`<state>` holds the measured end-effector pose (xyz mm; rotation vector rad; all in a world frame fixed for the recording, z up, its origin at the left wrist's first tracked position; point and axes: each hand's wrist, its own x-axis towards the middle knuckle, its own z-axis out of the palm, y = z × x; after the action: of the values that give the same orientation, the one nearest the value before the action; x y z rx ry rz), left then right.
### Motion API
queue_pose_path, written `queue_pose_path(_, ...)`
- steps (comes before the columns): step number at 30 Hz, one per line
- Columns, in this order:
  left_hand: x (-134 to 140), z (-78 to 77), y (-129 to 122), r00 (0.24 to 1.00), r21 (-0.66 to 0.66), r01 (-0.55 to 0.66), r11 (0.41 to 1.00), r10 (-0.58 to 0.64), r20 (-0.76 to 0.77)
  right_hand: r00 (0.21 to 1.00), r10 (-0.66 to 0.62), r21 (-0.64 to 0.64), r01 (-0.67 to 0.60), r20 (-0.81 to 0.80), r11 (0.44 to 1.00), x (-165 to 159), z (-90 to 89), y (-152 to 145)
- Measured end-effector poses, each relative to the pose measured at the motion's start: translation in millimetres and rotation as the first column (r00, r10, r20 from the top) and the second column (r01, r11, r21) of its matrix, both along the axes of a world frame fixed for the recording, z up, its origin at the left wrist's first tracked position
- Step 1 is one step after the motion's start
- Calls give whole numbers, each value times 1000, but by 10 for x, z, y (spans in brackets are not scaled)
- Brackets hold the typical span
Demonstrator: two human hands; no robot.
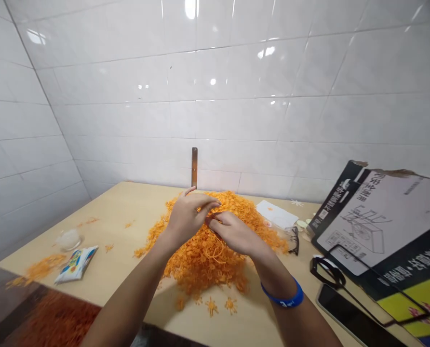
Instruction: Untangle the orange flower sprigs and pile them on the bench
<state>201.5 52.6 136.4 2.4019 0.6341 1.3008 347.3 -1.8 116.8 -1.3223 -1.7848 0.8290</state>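
Note:
A big heap of small orange rubbery pieces (215, 260) lies in the middle of the table, some shaped like little spiky splats with thin strands. Above it, my left hand (189, 214) has thumb and fingers drawn together, the little finger lifted. Close to its fingertips, my right hand (235, 233) is closed in a pinch, a blue wristband (283, 295) on that forearm. Whatever sits between the fingers of either hand is too small to tell from the orange behind. Two loose splat-shaped pieces (211, 306) lie on the near side of the heap.
On the left of the wooden table (117, 212) are a crinkled packet (76, 264), a clear round object (68, 239) and scattered orange bits. To the right stand a printed carton (374, 226), a phone (352, 313), a black strap (327, 272), glasses (294, 240) and white paper (276, 214).

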Motion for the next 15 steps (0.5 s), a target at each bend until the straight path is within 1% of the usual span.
queue_pose_path(1,-62,-40,68,987,-89,-34,995,47,156,998,54,-10,-55,-11,998,-42,-26,-34)
queue_pose_path(2,-157,-70,151,939,-171,-75,982,128,320,994,101,-19,-102,-36,995,-77,-56,-68)
queue_pose_path(3,-276,-92,242,855,-237,-130,963,230,465,987,138,-25,-141,-76,990,-105,-89,-104)
queue_pose_path(4,-403,-114,331,755,-277,-199,940,327,568,978,161,-23,-166,-131,986,-126,-123,-139)
queue_pose_path(5,-521,-142,413,691,-301,-271,914,403,600,967,171,-24,-179,-190,984,-144,-157,-172)
queue_pose_path(6,-615,-183,481,700,-320,-319,892,450,555,956,164,-27,-175,-244,984,-159,-189,-201)
queue_pose_path(7,-676,-242,533,747,-338,-354,872,481,459,946,142,-29,-157,-291,987,-174,-220,-224)
queue_pose_path(9,-686,-406,570,846,-369,-375,850,477,239,934,78,-34,-96,-350,995,-207,-278,-244)
queue_pose_path(10,-646,-501,551,874,-383,-370,846,457,165,930,49,-37,-68,-365,997,-225,-308,-242)
queue_pose_path(12,-521,-683,429,895,-397,-352,848,428,121,923,1,-45,-20,-386,999,-262,-379,-221)
queue_pose_path(14,-403,-817,207,909,-418,-308,855,394,135,921,-43,-39,31,-387,999,-297,-468,-200)
queue_pose_path(15,-359,-861,72,924,-444,-262,857,355,140,925,-67,-25,63,-375,998,-314,-518,-197)
